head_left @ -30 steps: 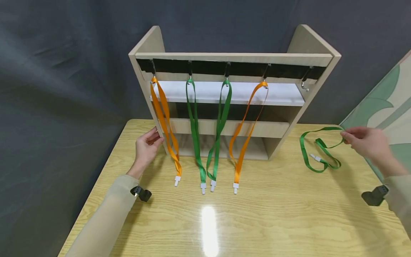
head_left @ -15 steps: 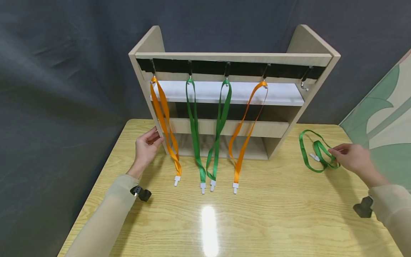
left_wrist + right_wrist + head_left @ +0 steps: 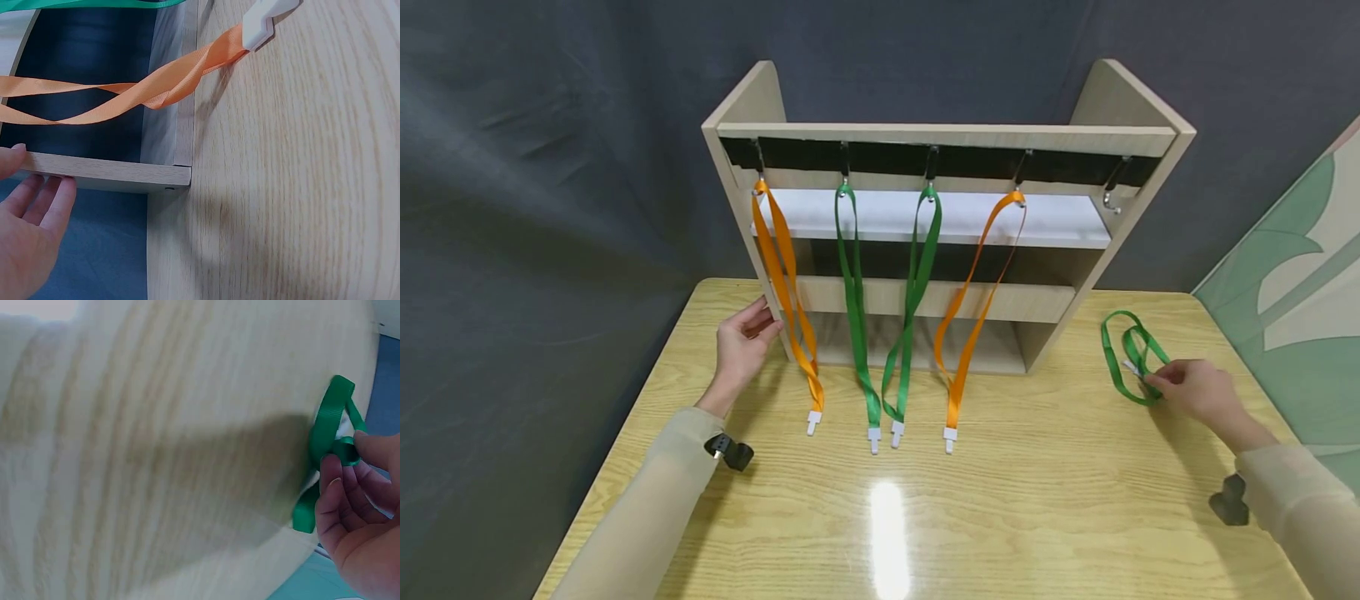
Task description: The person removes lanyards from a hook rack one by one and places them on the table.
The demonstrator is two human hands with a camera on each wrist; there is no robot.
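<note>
one wooden table (image 3: 1037,508), wooden shelf (image 3: 947,134) standing at its back edge. left hand (image 3: 741,350) clamped on the shelf's left side panel, thumb one side, fingers the other. right hand (image 3: 1198,392) pinching the loose green strap (image 3: 325,428), thumb against fingers; that strap lies looped on the table, right of the shelf. two orange straps (image 3: 955,404) and two green straps (image 3: 857,300) hang off metal hooks (image 3: 931,162), white clips (image 3: 950,439) at their lower ends.

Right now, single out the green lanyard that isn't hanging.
The green lanyard pinched by the right hand; the other two green lanyards hang from hooks.
</note>
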